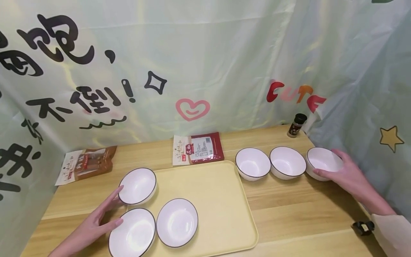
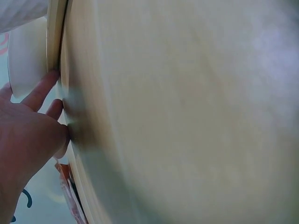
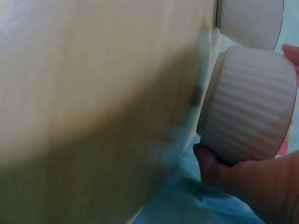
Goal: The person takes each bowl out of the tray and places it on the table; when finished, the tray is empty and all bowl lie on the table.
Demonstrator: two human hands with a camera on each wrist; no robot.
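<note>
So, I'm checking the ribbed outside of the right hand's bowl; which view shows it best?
Right wrist view: the bowl turns its ribbed side to the camera. The head view shows mainly its inside; left wrist, none of it.

"CUTE" at right and "不倒!" below "饱," at left mark the far fabric backdrop (image 1: 224, 64); below, a red-and-white spice packet (image 1: 198, 149) reads "花椒".

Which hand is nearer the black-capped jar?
Right. The right hand grips the rightmost bowl, in front of the jar and to its right; the left hand is across the table, beside the tray's left end.
</note>
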